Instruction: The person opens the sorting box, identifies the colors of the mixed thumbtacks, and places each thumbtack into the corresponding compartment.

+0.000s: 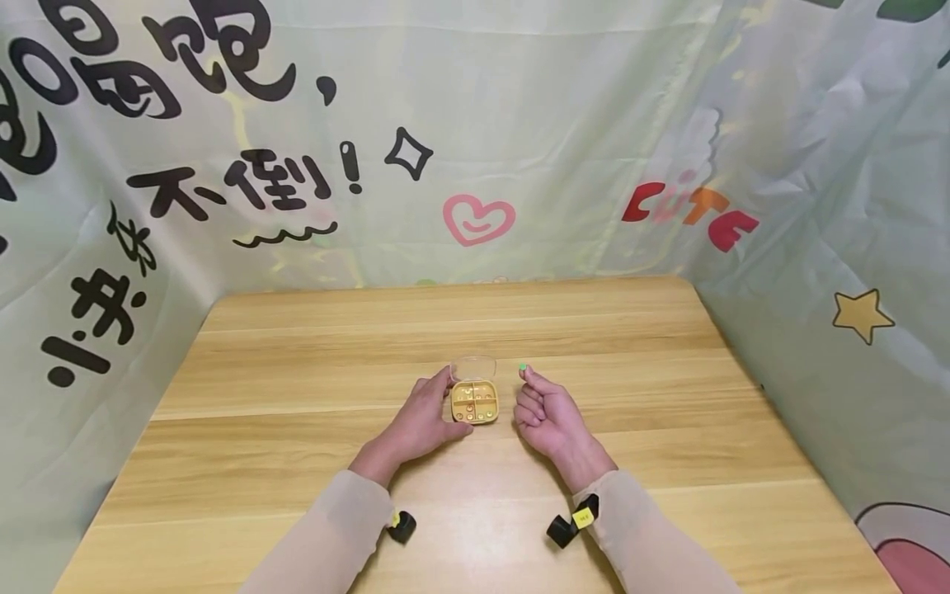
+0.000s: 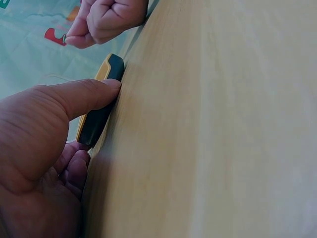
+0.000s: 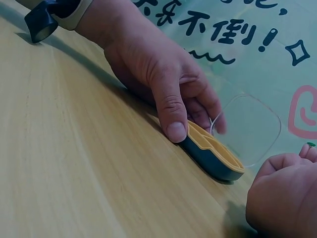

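A small pill box (image 1: pixel 475 402) lies on the table with its clear lid (image 1: pixel 473 368) raised at the back. It has a yellow divided inside and, in the right wrist view, a dark green outer shell (image 3: pixel 210 162). Several tiny pieces sit in its compartments; their kind is too small to tell. My left hand (image 1: pixel 425 419) grips the box from the left, its thumb (image 2: pixel 94 94) against the front side. To the right of the box, my right hand (image 1: pixel 549 415) pinches a tiny green piece (image 1: pixel 523 366) between thumb and forefinger, raised above the table and apart from the box.
The wooden table (image 1: pixel 334 355) runs back to a printed cloth (image 1: pixel 549 107) that hangs behind it and along both sides. Black cameras with yellow labels are strapped at both wrists, the right one (image 1: pixel 564 530) showing more fully.
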Demonstrator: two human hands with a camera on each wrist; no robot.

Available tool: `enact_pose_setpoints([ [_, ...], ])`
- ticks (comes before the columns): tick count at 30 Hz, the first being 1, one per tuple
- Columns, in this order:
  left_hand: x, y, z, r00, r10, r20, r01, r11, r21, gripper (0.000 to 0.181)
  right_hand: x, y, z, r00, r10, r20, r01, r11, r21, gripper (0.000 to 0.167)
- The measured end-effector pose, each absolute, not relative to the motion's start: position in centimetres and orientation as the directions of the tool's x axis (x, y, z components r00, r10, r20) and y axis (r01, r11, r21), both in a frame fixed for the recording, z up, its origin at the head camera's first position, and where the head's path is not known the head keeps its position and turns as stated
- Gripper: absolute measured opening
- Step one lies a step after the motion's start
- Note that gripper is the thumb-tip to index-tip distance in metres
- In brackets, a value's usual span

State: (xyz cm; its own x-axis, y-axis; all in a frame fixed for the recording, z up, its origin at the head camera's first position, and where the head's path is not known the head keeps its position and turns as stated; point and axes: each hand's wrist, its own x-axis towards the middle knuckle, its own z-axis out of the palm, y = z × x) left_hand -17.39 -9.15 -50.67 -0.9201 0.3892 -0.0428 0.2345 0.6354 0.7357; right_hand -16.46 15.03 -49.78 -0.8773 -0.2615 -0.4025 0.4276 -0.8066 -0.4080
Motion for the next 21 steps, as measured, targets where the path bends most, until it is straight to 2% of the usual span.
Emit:
enact_pose_setpoints([
  [17,-17.26,-9.21,-50.52,-0.918,0.393,-0.049,0.23,0.63,0.742,0.109,-16.23,14.88,-49.7,-0.89,-0.238,-0.388,0.412,-0.785,-0.463,0.026],
  [21,-17.24,-9.18,-50.43,-0.919,0.392,-0.054,0.225,0.631,0.742,0.109,-16.2,14.66,-49.39,-0.903,-0.205,-0.378,0.397,-0.733,-0.552,0.025],
])
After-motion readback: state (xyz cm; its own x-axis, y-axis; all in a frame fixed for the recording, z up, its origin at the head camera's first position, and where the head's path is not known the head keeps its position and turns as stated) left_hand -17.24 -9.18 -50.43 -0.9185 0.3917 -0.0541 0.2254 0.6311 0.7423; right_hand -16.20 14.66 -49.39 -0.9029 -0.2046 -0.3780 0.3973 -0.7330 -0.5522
